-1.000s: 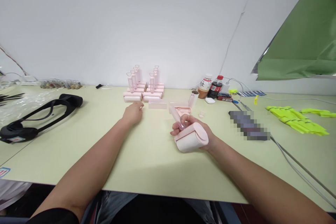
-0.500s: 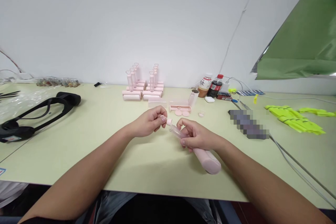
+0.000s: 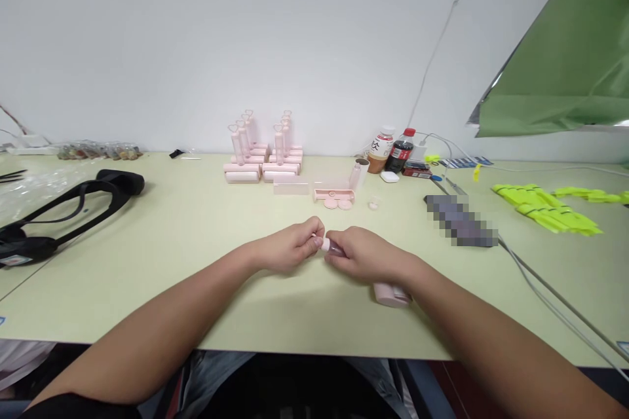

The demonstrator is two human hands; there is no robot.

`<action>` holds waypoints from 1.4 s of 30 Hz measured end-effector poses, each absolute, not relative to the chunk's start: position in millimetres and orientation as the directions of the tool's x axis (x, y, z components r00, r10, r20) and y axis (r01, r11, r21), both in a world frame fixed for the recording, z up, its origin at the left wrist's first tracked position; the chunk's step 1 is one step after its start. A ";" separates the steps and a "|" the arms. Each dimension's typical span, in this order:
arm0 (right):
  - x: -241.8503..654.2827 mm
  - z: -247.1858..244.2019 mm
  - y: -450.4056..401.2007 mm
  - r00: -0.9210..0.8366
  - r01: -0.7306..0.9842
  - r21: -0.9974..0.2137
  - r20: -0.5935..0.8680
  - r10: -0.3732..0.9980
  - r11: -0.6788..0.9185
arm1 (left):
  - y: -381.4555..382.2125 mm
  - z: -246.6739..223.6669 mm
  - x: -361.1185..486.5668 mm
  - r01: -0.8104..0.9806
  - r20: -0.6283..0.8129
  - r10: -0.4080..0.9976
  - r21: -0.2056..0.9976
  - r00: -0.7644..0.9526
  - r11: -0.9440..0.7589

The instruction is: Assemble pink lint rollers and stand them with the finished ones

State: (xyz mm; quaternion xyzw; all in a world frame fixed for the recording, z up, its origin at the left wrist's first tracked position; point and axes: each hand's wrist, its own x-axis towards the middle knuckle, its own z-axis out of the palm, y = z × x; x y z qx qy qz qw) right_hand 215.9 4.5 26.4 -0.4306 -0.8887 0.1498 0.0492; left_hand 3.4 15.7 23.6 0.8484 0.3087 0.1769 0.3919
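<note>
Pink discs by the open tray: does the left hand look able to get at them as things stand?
Probably not while the left hand pinches the cap at the tube in the right hand. Once freed, it likely could: the discs lie uncovered, with bare table between.

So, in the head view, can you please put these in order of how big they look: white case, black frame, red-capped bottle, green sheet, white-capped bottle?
1. Green sheet
2. Black frame
3. Red-capped bottle and white-capped bottle: too alike to rank
4. White case
</note>
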 end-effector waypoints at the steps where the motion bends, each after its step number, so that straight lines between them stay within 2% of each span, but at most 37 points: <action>1: 215.1 25.5 4.0 -0.617 0.762 -0.280 -0.042 0.786 0.583 | 15.5 21.4 4.9 0.386 0.064 0.659 0.766 0.749 -0.514; 7: 211.5 25.4 1.7 -0.608 0.789 -0.169 -0.080 0.790 0.590 | 15.6 16.6 7.7 0.393 0.054 0.655 0.762 0.754 -0.515; 14: 211.2 25.6 3.5 -0.614 0.786 -0.157 -0.090 0.784 0.597 | 15.2 5.8 13.5 0.395 0.113 0.696 0.755 0.709 -0.524; 20: 215.3 25.9 4.8 -0.626 0.770 -0.240 -0.112 0.771 0.591 | 10.2 -3.0 20.4 0.447 0.141 0.727 0.706 0.672 -0.550; 25: 215.9 29.5 1.4 -0.644 0.753 -0.314 -0.167 0.747 0.578 | 7.9 -3.6 21.0 0.405 0.181 0.659 0.662 0.730 -0.630; 28: 215.5 29.7 1.3 -0.643 0.752 -0.347 -0.198 0.740 0.561 | 9.3 -6.9 20.7 0.363 0.215 0.635 0.667 0.742 -0.651; 31: 215.3 28.3 4.3 -0.637 0.751 -0.347 -0.156 0.755 0.562 | 12.2 -9.0 22.6 0.339 0.253 0.670 0.707 0.698 -0.620; 34: 215.7 27.6 8.3 -0.597 0.781 -0.278 -0.066 0.799 0.560 | 14.0 -6.8 27.7 0.338 0.286 0.732 0.744 0.618 -0.576; 37: 215.5 28.3 10.0 -0.548 0.831 -0.112 -0.002 0.836 0.545 | 13.1 -3.1 34.5 0.340 0.284 0.802 0.794 0.525 -0.504; 39: 214.3 28.6 9.6 -0.534 0.845 -0.021 -0.004 0.845 0.534 | 11.6 -1.5 38.4 0.316 0.223 0.854 0.861 0.470 -0.399; 42: 210.7 27.2 8.4 -0.522 0.852 0.036 -0.023 0.853 0.522 | 9.1 0.3 43.3 0.236 0.028 0.909 0.962 0.416 -0.138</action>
